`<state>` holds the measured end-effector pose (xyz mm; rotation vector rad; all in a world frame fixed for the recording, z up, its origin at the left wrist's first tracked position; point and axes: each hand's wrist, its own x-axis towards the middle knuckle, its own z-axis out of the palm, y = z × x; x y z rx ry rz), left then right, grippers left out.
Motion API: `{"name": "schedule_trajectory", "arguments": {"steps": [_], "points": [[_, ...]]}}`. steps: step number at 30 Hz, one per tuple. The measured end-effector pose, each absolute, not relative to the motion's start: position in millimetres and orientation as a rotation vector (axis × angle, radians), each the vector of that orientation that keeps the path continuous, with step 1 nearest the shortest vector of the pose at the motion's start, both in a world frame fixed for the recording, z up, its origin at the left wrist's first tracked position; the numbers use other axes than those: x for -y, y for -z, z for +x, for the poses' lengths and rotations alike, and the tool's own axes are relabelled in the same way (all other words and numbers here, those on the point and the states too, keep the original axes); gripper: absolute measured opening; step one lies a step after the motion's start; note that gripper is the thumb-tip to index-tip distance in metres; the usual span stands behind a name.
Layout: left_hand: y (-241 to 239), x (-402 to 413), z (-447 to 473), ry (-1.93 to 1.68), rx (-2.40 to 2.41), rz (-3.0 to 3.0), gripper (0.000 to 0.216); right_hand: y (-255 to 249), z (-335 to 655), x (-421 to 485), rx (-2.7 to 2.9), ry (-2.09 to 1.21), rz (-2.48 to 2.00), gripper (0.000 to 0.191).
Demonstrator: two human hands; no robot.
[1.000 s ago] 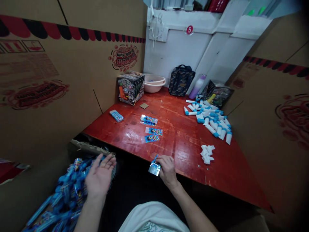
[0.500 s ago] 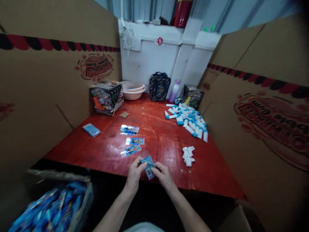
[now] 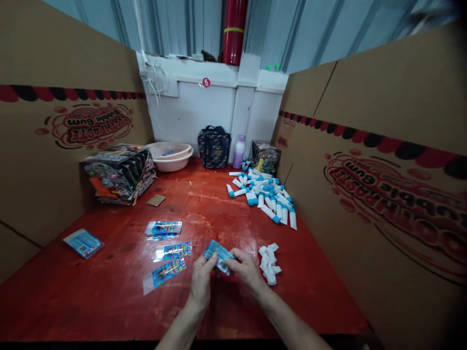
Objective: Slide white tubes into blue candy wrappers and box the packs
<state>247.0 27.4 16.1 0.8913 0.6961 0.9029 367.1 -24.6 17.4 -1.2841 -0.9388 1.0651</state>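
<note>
Both of my hands pinch one small blue printed packet (image 3: 218, 253) above the red table (image 3: 109, 301). My left hand (image 3: 201, 281) grips its near left edge and my right hand (image 3: 245, 266) grips its right end. Just to the left lie three similar flat packets (image 3: 166, 241) in a column. A small heap of white crumpled pieces (image 3: 269, 262) sits right beside my right hand. Farther back on the right is a pile of white tubes with blue caps (image 3: 266, 194).
A printed display box (image 3: 118, 174) stands at the left, a blue card (image 3: 83, 242) near the left edge, a pink basin (image 3: 170, 155), a dark bag (image 3: 213, 147) and a purple bottle (image 3: 239, 151) at the back. Cardboard walls (image 3: 372, 160) enclose both sides.
My left hand came from the box of packets on the left and joined the right hand on the packet. Both hands moved forward over the table; the view swung right and up.
</note>
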Motion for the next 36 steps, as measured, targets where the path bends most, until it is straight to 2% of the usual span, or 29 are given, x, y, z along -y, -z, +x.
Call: {"name": "schedule_trajectory", "arguments": {"steps": [6,11,16,20,21,25,27,32,36], "points": [[-23.2,-36.3,276.3,-0.829,-0.647,0.795,0.025,-20.5,398.4,4.3,0.863,-1.123,-1.278,0.046],[-17.7,-53.5,284.5,-0.684,-0.649,0.861,0.026,-26.2,420.1,1.5,0.996,-1.137,-1.319,0.032],[-7.3,-61.8,301.1,-0.813,-0.710,0.866,0.030,-30.7,421.6,3.4,1.244,-0.820,-1.478,0.019],[-8.9,-68.6,310.8,-0.843,-0.738,0.790,0.033,-33.2,451.6,-6.4,1.474,-0.758,-1.585,0.026],[-9.9,-71.1,311.1,-0.840,-0.742,0.751,0.033,-33.4,467.0,-10.4,1.509,-0.703,-1.673,0.028],[-11.5,-76.8,306.2,-0.835,-0.720,0.596,0.030,-26.7,538.0,-26.1,1.408,0.092,-2.366,0.015],[-11.3,-75.7,302.1,-0.841,-0.713,0.539,0.029,-19.3,563.0,-30.5,1.410,0.204,-2.636,0.023],[-15.1,-67.9,287.9,-0.875,-0.742,0.366,0.024,-9.7,568.8,-32.0,1.478,0.031,-2.772,0.037],[-19.6,-58.1,270.5,-0.922,-0.742,0.278,0.023,-13.9,541.2,-32.7,1.579,-0.129,-2.679,0.035]]}}
